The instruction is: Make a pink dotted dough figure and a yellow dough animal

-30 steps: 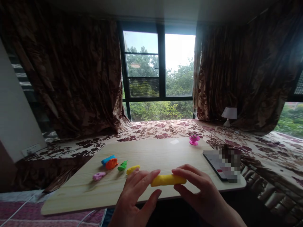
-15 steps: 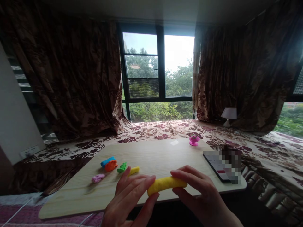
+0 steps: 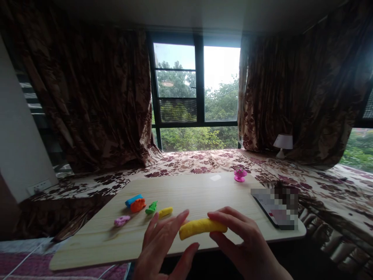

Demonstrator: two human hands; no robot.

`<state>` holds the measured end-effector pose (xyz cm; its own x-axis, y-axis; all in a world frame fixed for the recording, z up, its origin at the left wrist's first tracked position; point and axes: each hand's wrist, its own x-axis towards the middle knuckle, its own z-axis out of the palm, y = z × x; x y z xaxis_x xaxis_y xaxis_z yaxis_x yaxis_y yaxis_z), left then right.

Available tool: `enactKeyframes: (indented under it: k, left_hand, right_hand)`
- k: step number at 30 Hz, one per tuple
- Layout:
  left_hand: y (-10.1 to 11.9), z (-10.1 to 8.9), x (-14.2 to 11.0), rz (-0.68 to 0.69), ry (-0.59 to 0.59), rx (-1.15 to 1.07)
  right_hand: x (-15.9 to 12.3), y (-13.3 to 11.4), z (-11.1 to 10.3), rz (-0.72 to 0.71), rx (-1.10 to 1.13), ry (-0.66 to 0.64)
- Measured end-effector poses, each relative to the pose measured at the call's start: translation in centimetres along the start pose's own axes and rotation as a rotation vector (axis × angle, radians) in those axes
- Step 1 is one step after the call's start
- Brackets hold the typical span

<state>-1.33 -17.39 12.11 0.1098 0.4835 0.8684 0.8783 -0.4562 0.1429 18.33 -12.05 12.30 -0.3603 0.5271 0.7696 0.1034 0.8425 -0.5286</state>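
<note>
A thick yellow roll of modelling clay (image 3: 198, 227) is held up above the near edge of the table, slightly bent and with its left end a little lower. My right hand (image 3: 244, 237) pinches its right end between thumb and fingers. Around the left end, my left hand (image 3: 166, 245) is spread, thumb below and index finger above, apart from each other. Behind my left fingers lies a smaller yellow clay piece (image 3: 166, 212), with a green clay lump (image 3: 151, 207) beside it.
Farther left on the wooden table (image 3: 186, 190) are orange clay (image 3: 138, 205), blue clay (image 3: 131, 200) and a pink clay piece (image 3: 121, 221). A magenta stemmed object (image 3: 240, 175) stands at the back right. At the right edge lies a phone-like device (image 3: 266, 208), partly blurred out.
My left thumb and fingers have opened away from the roll's left end. My right hand keeps its pinch, and the roll has shifted slightly left.
</note>
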Motion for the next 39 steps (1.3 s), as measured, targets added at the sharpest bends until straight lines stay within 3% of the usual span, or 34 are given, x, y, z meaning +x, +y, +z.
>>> enactKeyframes:
  k: [6, 25, 32, 39]
  left_hand:
    - [-0.2, -0.1, 0.4, 0.123, 0.006, -0.022]
    - [0.2, 0.0, 0.0, 0.104, 0.111, -0.024]
    - [-0.1, 0.1, 0.2, 0.128, 0.058, -0.01]
    - [0.8, -0.2, 1.3, 0.132, 0.007, 0.029]
  right_hand:
    - [-0.4, 0.3, -0.4, -0.018, -0.15, -0.009]
    - [-0.5, 0.0, 0.7, -0.046, -0.024, 0.163]
    - [-0.2, -0.1, -0.1, -0.123, -0.215, 0.016]
    - [0.8, -0.9, -0.6, -0.162, -0.168, -0.005]
